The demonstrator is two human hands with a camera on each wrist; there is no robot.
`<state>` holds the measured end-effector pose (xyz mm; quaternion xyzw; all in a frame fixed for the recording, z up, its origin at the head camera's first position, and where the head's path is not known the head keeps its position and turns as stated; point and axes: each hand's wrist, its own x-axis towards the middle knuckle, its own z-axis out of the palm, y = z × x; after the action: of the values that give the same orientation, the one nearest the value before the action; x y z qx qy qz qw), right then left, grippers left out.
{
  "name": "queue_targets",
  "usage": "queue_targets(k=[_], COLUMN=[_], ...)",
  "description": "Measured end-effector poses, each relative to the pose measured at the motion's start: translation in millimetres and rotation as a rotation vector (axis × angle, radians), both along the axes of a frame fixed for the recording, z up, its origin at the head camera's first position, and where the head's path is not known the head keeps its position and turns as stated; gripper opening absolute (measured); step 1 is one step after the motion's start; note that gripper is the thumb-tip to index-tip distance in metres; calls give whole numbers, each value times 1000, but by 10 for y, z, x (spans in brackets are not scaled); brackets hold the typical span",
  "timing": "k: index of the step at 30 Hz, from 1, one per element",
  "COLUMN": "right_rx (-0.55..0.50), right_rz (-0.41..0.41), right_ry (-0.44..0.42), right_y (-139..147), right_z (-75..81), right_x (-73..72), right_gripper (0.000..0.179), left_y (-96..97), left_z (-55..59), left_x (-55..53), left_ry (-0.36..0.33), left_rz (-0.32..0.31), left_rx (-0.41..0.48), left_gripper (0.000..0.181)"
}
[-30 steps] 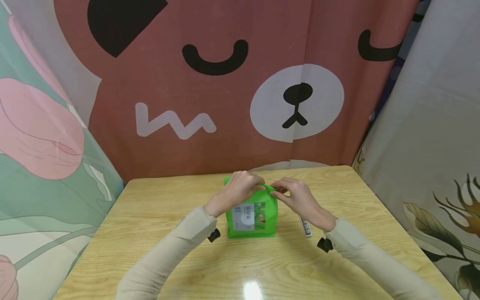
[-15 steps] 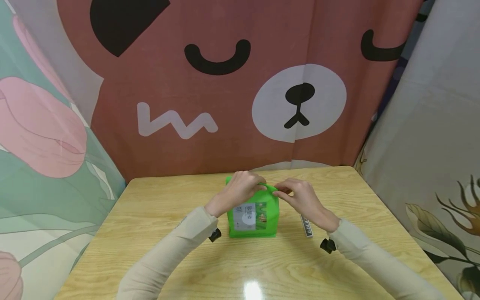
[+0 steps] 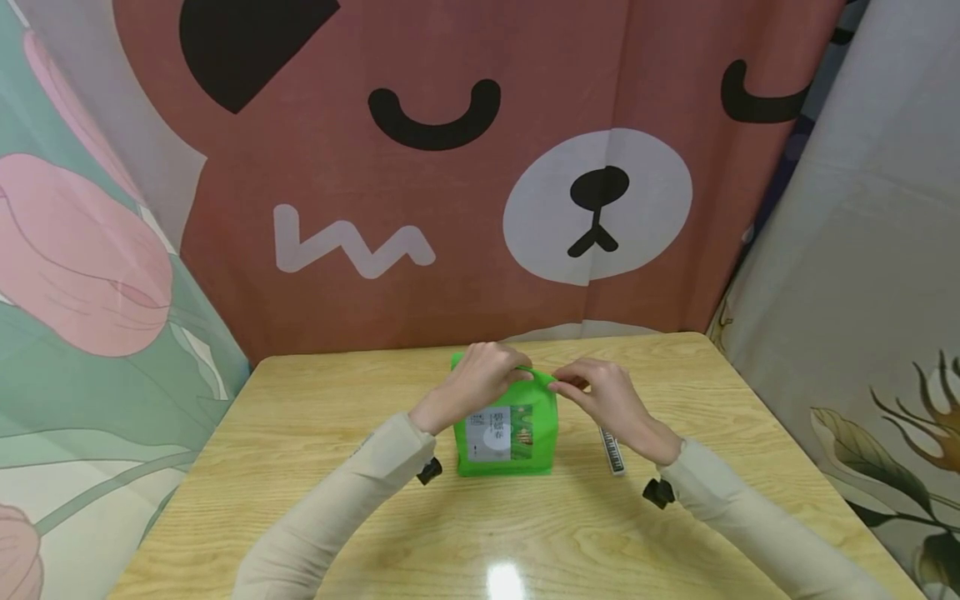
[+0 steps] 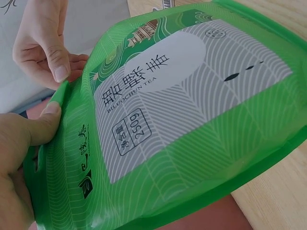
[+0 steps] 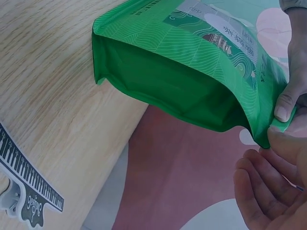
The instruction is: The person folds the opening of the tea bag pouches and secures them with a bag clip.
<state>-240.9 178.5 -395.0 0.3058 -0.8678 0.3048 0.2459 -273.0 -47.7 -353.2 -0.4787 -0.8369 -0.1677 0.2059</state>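
Observation:
A green bag of Biluochun tea (image 3: 499,433) stands upright on the table, its grey label facing the person. My left hand (image 3: 483,372) grips the bag's top edge; in the left wrist view its thumb (image 4: 41,122) presses against the green rim. At the top right corner, my right hand (image 3: 603,396) pinches the edge between thumb and fingers, as the right wrist view shows with the thumb (image 5: 288,143) on the corner. Beside the bag on the right lies a clip with a piano-key pattern (image 3: 612,452), partly covered by the right hand in the head view.
The light wooden table (image 3: 337,500) reaches back to a hanging cloth with a bear print (image 3: 375,308). Patterned curtains (image 3: 82,333) hang on both sides. A small black wrist camera (image 3: 659,492) sits under the right sleeve.
My right hand has shifted slightly to the right along the bag's top corner. The left hand keeps its grip, and the bag stays in place.

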Motion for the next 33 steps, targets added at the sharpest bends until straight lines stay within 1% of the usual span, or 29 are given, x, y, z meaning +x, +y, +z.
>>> queue_targets(k=[8, 20, 33], right_rx=[1, 16, 31], right_rz=[-5, -10, -14], right_ry=[9, -15, -42], right_y=[22, 51, 101], right_z=[-25, -32, -74], right_x=[-7, -14, -38], right_gripper=[9, 3, 5], left_y=[2, -1, -4], left_z=[-6, -12, -11], left_x=[-4, -9, -14], left_ry=[-1, -9, -17], left_rz=[0, 1, -7], left_rx=[3, 5, 6], left_gripper=[7, 8, 8])
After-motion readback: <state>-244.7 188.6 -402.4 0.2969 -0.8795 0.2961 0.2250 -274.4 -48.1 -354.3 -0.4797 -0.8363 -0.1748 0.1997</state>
